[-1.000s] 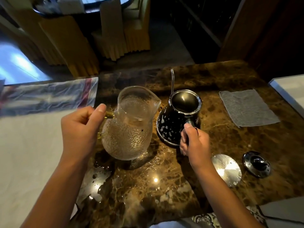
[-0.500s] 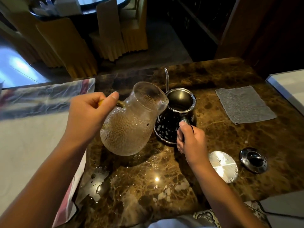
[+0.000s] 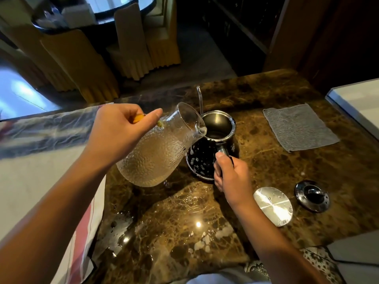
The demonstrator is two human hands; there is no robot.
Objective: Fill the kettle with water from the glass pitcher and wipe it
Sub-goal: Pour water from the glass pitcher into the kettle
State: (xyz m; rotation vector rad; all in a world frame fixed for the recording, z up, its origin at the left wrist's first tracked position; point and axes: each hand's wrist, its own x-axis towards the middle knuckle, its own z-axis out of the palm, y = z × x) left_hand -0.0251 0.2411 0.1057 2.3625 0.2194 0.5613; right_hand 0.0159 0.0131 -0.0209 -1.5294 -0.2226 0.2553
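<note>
Tipping further now, pitcher [image 3: 158, 148] in left hand [image 3: 121, 132], spout over kettle [image 3: 213, 144] mouth; right hand [image 3: 231, 175] closed on handle; pour imminent.

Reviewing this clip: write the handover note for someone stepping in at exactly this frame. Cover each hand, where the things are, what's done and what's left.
Left hand: grips the handle of the glass pitcher, tilted with its spout over the kettle's open mouth.
Right hand: steadies the kettle by its handle; the kettle stands on the marble counter.
Nearby: kettle lid and a round metal disc lie right of the kettle; the grey cloth lies flat further back.
Done: lid off, pitcher lined up at the rim.
Left: pour (I cannot tell if water is flowing), set the pitcher down, wipe the kettle, whose side shows droplets.
</note>
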